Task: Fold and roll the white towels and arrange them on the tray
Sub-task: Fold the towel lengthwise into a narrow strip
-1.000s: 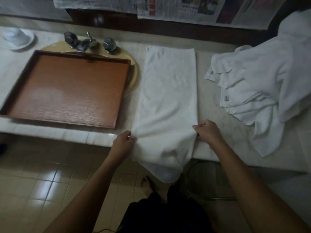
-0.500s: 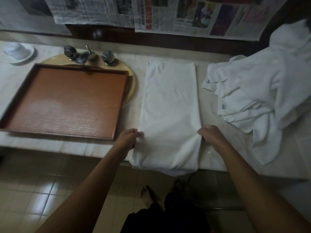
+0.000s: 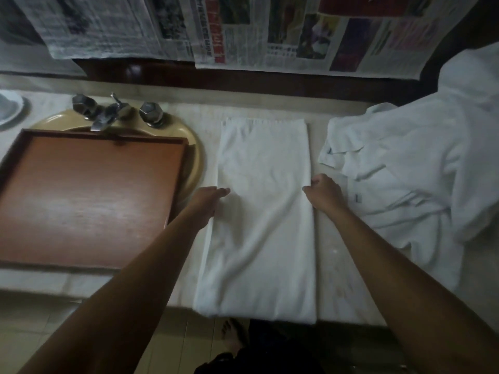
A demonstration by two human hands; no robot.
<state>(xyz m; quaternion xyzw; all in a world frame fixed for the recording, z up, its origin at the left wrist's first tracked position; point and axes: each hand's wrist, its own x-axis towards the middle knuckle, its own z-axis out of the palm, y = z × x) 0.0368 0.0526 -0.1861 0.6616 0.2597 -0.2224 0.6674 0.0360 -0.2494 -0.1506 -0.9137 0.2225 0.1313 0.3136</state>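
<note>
A long white cotton towel [image 3: 264,211], folded into a narrow strip, lies flat on a pale stone counter [image 3: 340,279], its near end hanging slightly over the counter's front edge. The person's left hand [image 3: 208,201] rests against the towel's left edge about midway along its length, fingertips reaching onto the cloth; whether they pinch it cannot be told. The right hand [image 3: 324,193] is at the opposite edge of the towel, level with the left, its fingers curled in and nipping the cloth's border.

Left of the towel, apart from it, a rectangular brown wooden tray [image 3: 89,195] with a raised dark rim sits over a beige oval basin [image 3: 195,155]; a metal tap with two faceted knobs [image 3: 110,112] stands at the basin's far side. Farther left of the towel, at the frame's edge, part of a white dish [image 3: 10,112] shows.

Right of the towel, close beside it, a loose heap of white towels [image 3: 405,171] spreads across the counter and climbs out of frame. Beyond the towel, sheets of printed newspaper [image 3: 243,31] hang on the wall. Below the towel's near end, a bare foot [image 3: 233,338] stands on a pale tiled floor [image 3: 40,333].
</note>
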